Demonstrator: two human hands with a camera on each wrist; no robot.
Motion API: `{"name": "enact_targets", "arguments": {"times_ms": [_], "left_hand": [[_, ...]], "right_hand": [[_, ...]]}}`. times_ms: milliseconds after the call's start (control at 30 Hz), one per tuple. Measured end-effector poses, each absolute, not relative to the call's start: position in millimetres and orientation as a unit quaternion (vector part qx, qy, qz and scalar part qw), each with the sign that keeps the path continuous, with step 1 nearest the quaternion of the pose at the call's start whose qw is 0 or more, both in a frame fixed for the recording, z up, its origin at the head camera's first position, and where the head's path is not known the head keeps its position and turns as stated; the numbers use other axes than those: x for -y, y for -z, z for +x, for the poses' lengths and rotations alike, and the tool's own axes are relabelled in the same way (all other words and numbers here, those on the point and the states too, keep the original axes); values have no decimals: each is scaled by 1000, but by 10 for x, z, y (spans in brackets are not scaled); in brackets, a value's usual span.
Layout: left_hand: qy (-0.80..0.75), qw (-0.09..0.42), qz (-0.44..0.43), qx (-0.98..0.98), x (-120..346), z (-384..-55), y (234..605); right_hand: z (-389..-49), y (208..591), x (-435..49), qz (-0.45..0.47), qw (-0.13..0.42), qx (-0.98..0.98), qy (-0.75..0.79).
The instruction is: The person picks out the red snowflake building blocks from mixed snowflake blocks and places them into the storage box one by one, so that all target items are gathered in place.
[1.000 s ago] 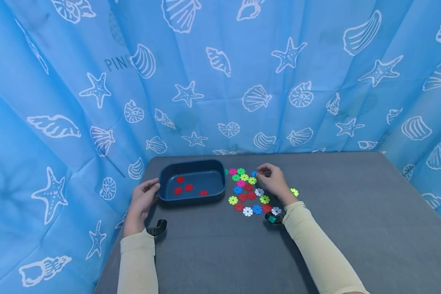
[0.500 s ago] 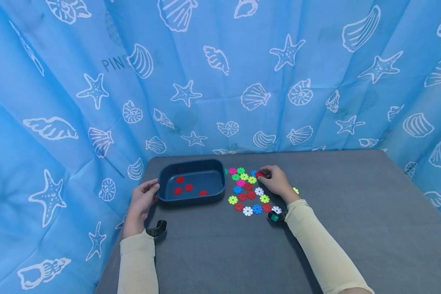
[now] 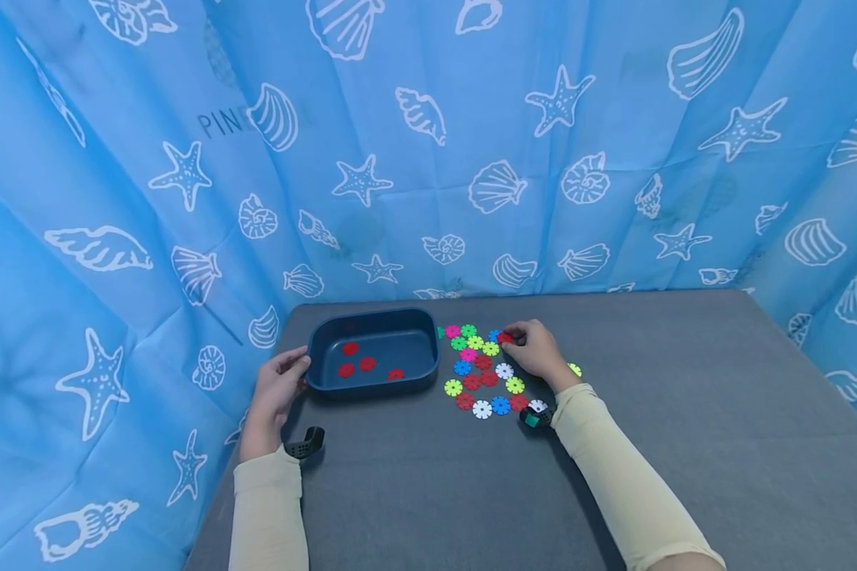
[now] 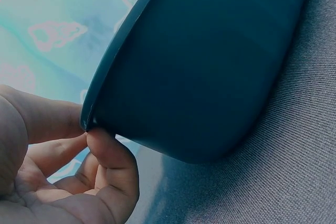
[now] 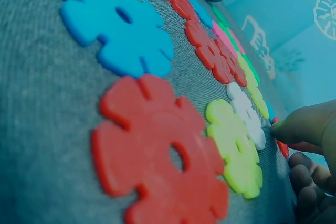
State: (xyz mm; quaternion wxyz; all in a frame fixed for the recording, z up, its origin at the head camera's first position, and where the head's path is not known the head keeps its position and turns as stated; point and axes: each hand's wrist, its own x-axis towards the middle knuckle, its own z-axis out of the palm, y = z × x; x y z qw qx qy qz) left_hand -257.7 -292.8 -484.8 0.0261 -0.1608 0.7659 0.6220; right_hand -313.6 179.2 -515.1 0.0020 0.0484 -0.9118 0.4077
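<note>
At the left, my left hand (image 3: 280,388) pinches the near-left rim of a dark blue oblong tub (image 3: 371,390); the left wrist view shows thumb and fingers at the lip of the tub wall (image 4: 194,77). Several red notched plastic discs lie inside the tub. My right hand (image 3: 536,349) pinches a red notched disc (image 3: 504,338) at its fingertips, right beside a blue disc (image 3: 494,335). Part of this red disc (image 5: 282,148) shows past the thumb in the right wrist view; the fingers hide the rest.
Several coloured discs form a pattern between tub and right hand, including a white disc (image 3: 482,409) and a yellow disc (image 3: 453,388). Another yellow disc (image 3: 574,369) is partly behind the right wrist. A shell-print curtain (image 3: 428,159) stands behind the grey table (image 3: 400,492).
My right hand has shifted slightly right from the blue disc, and the red disc at its fingertips has come into sight. My left hand and the tub stay put.
</note>
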Motion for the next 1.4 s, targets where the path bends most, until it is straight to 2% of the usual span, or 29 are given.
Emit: {"name": "enact_targets", "arguments": {"times_ms": [500,767,1400], "left_hand": [[-623,29,-155,-767,2939,-2569,4840],[-621,30,-156,-767,2939,-2571,4842],[-623,29,-153,-766,2947,-2570,4844]], "right_hand": [[-3169,5132,-1799,49,-12,912,-407],[-3177,5112,-1808,57,-2,910,-411],[-3104,5041,-1778,48,2,870,-490]]}}
